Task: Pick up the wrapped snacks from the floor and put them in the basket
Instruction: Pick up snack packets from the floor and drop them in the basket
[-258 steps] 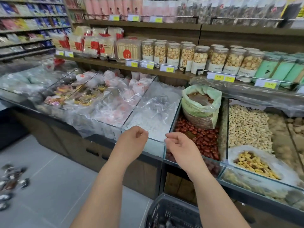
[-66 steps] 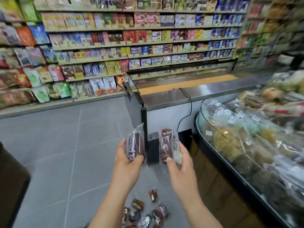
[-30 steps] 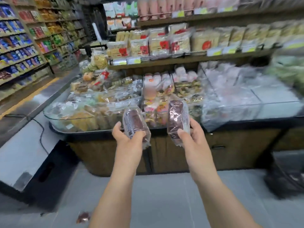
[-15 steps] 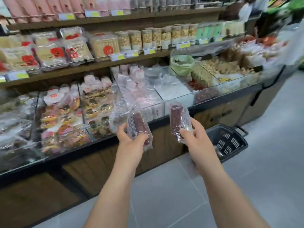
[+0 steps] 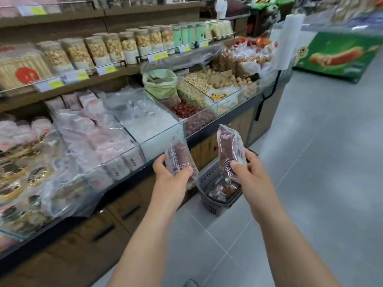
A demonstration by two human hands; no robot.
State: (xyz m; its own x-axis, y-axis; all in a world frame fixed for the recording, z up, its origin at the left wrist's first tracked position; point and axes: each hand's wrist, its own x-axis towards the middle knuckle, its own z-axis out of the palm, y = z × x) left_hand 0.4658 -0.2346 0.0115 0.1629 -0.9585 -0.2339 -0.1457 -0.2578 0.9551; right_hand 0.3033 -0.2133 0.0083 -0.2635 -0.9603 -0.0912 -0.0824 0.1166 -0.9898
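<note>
Holding left wrapped snack (image 5: 179, 157) in left hand (image 5: 172, 177), right wrapped snack (image 5: 229, 150) in right hand (image 5: 246, 172), fingers (image 5: 236, 168) clamped on each. Both raised, upright, short of grey basket (image 5: 213, 205) on floor (image 5: 310, 183). Advisable: step closer, lower over opening, release together.

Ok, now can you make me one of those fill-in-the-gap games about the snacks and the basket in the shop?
1. The left hand and right hand hold ____ wrapped snacks in all.
2. The grey basket stands on the ____.
3. The jars of nuts stand in a row on a ____.

Missing words: two; floor; shelf.
</note>
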